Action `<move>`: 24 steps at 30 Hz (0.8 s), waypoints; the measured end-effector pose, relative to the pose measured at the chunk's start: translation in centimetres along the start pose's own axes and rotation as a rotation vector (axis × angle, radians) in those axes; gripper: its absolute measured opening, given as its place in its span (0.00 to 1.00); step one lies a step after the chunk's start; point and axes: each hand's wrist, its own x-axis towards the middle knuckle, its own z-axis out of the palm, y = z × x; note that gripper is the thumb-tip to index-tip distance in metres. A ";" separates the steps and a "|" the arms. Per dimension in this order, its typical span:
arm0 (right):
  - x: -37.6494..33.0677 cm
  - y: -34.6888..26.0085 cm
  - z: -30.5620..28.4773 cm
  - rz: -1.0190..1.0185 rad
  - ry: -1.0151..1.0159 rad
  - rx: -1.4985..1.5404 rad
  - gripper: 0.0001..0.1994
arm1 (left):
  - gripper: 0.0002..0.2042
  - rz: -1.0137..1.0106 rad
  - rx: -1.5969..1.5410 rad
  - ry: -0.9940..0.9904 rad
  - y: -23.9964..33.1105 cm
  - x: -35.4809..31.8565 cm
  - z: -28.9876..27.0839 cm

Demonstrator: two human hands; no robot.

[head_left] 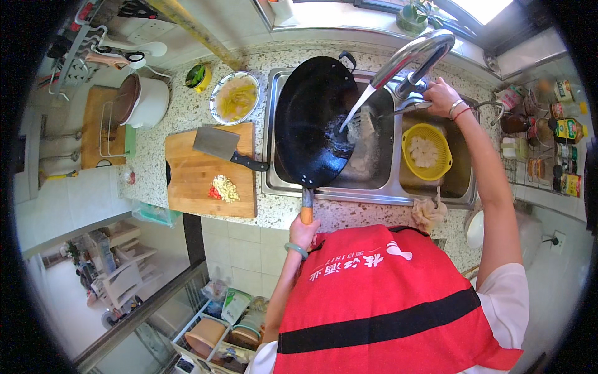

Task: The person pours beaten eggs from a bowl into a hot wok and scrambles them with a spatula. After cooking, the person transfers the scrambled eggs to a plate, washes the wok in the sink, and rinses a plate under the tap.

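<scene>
My left hand is closed round the wooden handle of a black wok, which is tilted over the left sink basin. Water runs from the chrome tap into the wok and wets its inner side. At the tap's base, my right hand is closed on its lever, which the fingers partly hide. Below that hand, a yellow colander with pale white slices stands in the right basin. A whitish scrubbing brush or whisk shows partly behind the wok.
Left of the sink, a cleaver and chopped garlic and red pepper lie on a wooden board. Behind it stand a plate of yellow-green vegetables and a small yellow bowl. A rack of jars is at right.
</scene>
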 end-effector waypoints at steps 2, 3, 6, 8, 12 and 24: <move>-0.1 -0.9 -0.2 0.065 0.076 0.080 0.11 | 0.11 0.006 0.019 0.025 0.1 -0.2 0.1; -0.2 -1.1 -0.5 0.081 0.071 0.077 0.11 | 0.12 0.011 0.031 0.036 0.4 -0.3 0.0; -0.8 -2.0 -1.1 0.133 0.062 0.063 0.11 | 0.12 0.004 0.086 0.086 1.4 -0.9 0.0; -1.4 -3.1 -1.5 0.173 0.064 0.044 0.12 | 0.13 0.025 0.136 0.119 1.7 -1.2 0.0; -1.9 -4.2 -2.5 0.213 -0.013 0.008 0.12 | 0.13 0.045 0.168 0.167 2.0 -1.5 0.0; -2.8 -4.2 -0.1 0.151 0.217 0.160 0.10 | 0.15 0.136 0.284 0.286 0.0 -0.4 0.0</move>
